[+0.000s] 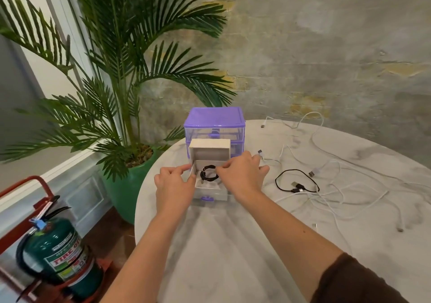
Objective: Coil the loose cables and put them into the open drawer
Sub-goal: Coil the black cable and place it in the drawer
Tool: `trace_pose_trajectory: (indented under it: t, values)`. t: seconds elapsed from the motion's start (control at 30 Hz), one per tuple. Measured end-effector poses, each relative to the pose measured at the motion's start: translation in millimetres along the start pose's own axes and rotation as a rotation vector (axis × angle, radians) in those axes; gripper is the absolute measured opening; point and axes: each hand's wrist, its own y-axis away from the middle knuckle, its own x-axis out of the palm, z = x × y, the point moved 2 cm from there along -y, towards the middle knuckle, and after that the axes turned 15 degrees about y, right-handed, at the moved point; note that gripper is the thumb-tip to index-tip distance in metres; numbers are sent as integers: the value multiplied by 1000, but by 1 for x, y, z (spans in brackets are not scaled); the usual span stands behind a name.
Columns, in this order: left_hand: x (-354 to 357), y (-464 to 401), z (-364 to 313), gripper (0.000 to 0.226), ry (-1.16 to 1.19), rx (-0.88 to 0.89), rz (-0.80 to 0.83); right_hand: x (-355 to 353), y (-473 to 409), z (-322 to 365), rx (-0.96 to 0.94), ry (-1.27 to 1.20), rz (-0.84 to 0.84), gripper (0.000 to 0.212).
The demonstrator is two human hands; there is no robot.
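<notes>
I am setting a coiled black cable down into the open drawer, which sits pulled out just in front of my hands. My right hand pinches the top of the coil between thumb and fingertips, with the coil hanging between my two hands over the drawer's floor. My left hand grips the drawer's left wall, thumb and fingers pinching its edge to keep it from sliding.

To do this well, I think I should lower the coil until it lies flat on the drawer floor before I let go, so the loops do not spring apart. Laying it towards one corner would leave room for the others. My left hand should keep bracing the drawer, since the purple organiser beyond my hands looks light and could shift on the bench.

To the right of my right hand, a short black cable lies loose, and further right the white cables sprawl in tangled loops, so much of the job remains. I would take the short black one next, being nearest.
</notes>
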Motion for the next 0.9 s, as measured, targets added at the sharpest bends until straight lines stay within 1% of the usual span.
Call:
trace_pose_trajectory:
  t: [0.1, 0.3, 0.43, 0.53, 0.6, 0.73, 0.8, 0.9]
  values:
    - [-1, 1, -1, 33, -8, -2, -8, 5, 1, 0, 32, -29, 3, 27]
    - [-2, 2, -2, 30, 19, 4, -22, 19, 2, 4, 46, 4, -25, 31]
    - [-2, 2, -3, 28, 43, -7, -16, 21, -3, 8, -42, 193, 13, 43]
    - [-3, 1, -1, 28, 49, -16, -12, 20, -7, 9, -68, 232, 63, 47]
    - [-4, 1, 0, 28, 61, -22, -5, 16, -6, 7, -84, 221, 73, 40]
    - [-4, 1, 1, 30, 58, -22, 14, 7, 0, 7, -178, 191, -2, 22]
    - [-4, 1, 1, 30, 69, -22, 20, 5, 0, 12, -233, 204, 12, 20]
    - [-6, 1, 1, 29, 94, -22, 20, 4, -2, 19, -264, 249, 36, 18]
